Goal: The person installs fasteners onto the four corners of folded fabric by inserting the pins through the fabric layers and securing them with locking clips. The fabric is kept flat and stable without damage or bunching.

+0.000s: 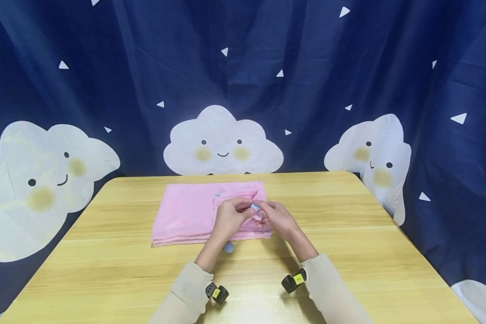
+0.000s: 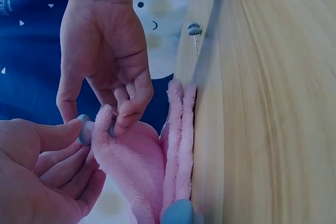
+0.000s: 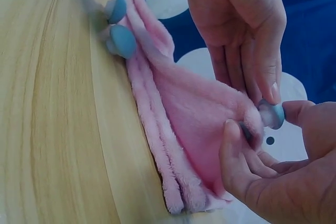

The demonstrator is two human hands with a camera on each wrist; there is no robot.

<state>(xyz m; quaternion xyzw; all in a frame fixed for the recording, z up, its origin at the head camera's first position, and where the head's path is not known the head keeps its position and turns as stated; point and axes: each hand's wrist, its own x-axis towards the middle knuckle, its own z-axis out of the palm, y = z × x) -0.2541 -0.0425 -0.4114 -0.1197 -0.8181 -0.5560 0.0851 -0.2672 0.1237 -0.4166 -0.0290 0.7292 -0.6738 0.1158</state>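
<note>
A folded pink fleece blanket point(image 1: 186, 209) lies on the table, its near right corner lifted between both hands. Through that corner passes a blue mushroom-shaped quilt pin point(image 3: 274, 114), its cap on one face of the cloth and a darker blue piece on the other. My left hand point(image 1: 228, 220) pinches the cap with thumb and fingers. From the right, my right hand point(image 1: 281, 220) pinches the pin and cloth, thumb point(image 3: 231, 135) against the darker piece. Another blue quilt pin point(image 1: 217, 194) sits on the blanket's upper part. Any needle inside the cloth is hidden.
On the wooden table point(image 1: 368, 252), a loose blue mushroom-shaped piece point(image 1: 228, 247) lies by the blanket's front edge. The right wrist view shows two such pieces point(image 3: 122, 41) there. Another piece point(image 2: 194, 29), with a thin metal needle, appears in the left wrist view. A cloud-patterned curtain point(image 1: 251, 90) hangs behind.
</note>
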